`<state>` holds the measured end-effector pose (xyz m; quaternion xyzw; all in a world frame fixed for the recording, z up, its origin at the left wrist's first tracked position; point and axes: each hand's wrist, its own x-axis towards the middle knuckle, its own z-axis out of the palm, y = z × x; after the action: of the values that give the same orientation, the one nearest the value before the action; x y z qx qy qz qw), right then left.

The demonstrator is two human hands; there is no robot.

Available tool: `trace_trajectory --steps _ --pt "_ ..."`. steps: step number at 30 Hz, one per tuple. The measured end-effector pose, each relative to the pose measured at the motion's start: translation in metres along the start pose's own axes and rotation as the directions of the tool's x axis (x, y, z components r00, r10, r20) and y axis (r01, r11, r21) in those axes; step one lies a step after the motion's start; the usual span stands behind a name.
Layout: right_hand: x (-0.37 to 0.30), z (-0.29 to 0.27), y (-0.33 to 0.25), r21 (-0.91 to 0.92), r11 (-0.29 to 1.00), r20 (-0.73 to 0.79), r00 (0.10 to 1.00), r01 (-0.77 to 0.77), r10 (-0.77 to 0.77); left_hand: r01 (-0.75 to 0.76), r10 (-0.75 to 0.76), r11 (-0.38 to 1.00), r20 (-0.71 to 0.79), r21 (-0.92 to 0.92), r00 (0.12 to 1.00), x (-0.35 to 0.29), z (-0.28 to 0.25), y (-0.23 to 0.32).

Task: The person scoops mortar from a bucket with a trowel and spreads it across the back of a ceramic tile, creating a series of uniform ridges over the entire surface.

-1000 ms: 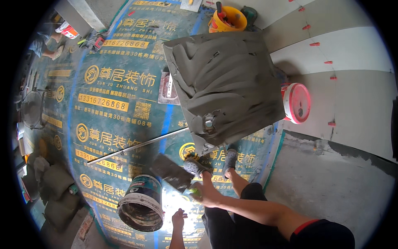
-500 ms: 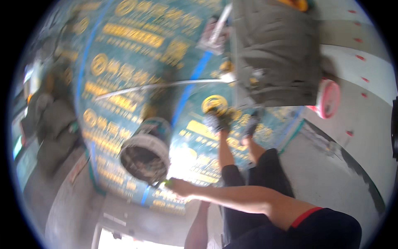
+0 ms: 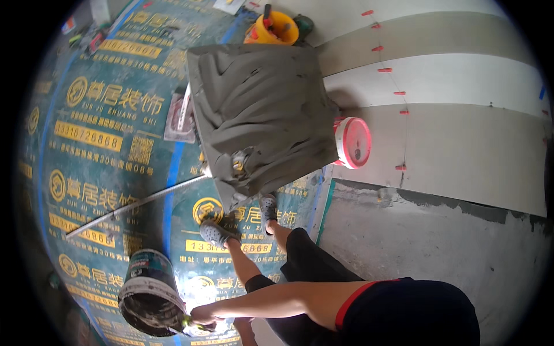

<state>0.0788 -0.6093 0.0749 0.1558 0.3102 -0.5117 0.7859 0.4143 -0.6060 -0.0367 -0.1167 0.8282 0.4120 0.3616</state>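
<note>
My right hand, at the end of the bare arm reaching across my legs, is closed around a yellow-green handle at the rim of a bucket. What the handle belongs to is hard to make out. The bucket, dark-labelled with a pale rim, has a grey-smeared inside. Just beside the right wrist, at the lower edge, part of my left hand shows; its fingers are hidden. Ahead of my feet lies a large slab coated in ridged grey mortar, touched by neither hand.
A long metal bar lies on the printed green floor sheet. Left of the slab rests a flat trowel. Beyond stands a yellow bucket with a tool inside. A pink-rimmed bucket stands before the tiled wall with red wedges.
My view has swung and become sharper, with the slab and bucket now further left in the picture. The right hand still grips the yellow-green handle by the bucket's rim.
</note>
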Motion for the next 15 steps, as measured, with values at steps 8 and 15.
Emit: trace_trajectory --steps 8,15 --pt "-0.285 -0.129 -0.017 -0.036 0.922 -0.150 0.910 0.387 -0.387 0.624 -0.600 0.506 0.277 -0.595 0.750 0.053 -0.094 0.114" --pt "-0.453 -0.293 0.018 -0.214 0.751 -0.890 0.192 0.624 -0.413 0.621 -0.580 0.688 0.231 -0.375 0.782 0.104 -0.121 0.144"
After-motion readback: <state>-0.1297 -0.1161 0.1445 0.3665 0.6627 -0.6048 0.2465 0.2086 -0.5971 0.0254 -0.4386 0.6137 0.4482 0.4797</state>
